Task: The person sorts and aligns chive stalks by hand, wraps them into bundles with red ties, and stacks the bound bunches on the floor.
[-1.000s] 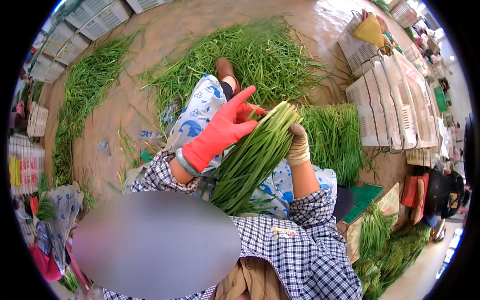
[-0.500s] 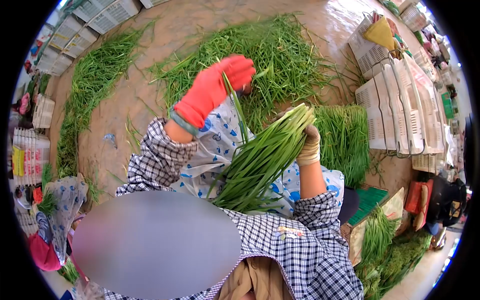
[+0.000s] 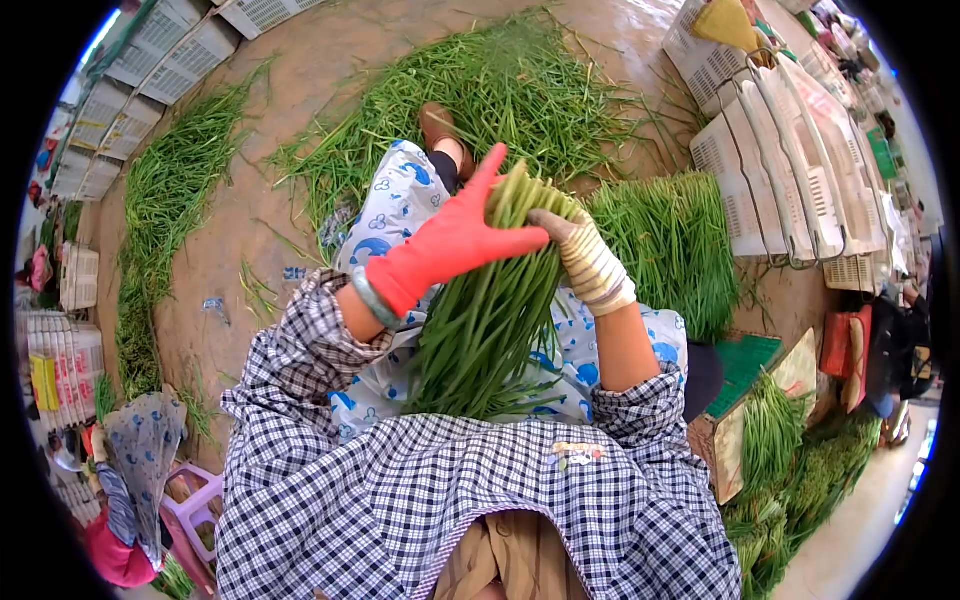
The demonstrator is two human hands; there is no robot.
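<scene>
Bunch of greens [image 3: 480, 330], stalk ends uppermost, is hanging between the right hand [image 3: 592, 262], which is clasping it, and the left hand [image 3: 450, 245], which is spreading thumb and forefinger around it, other fingers' grip being impossible to tell. Just past the right hand an aligned stack [image 3: 680, 255] is lying, apparently done; beyond both hands a loose heap [image 3: 545, 105] is lying, seemingly unsorted.

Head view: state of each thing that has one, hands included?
Left hand: spread, thumb across bunch's front
Right hand: gripping bunch near stem ends
Bunch: held, leaves hanging over lap
Floor pile: loose, tangled
Right-side row: stems aligned
Right-side crates: stacked
Apron: worn, draped over legs
</scene>
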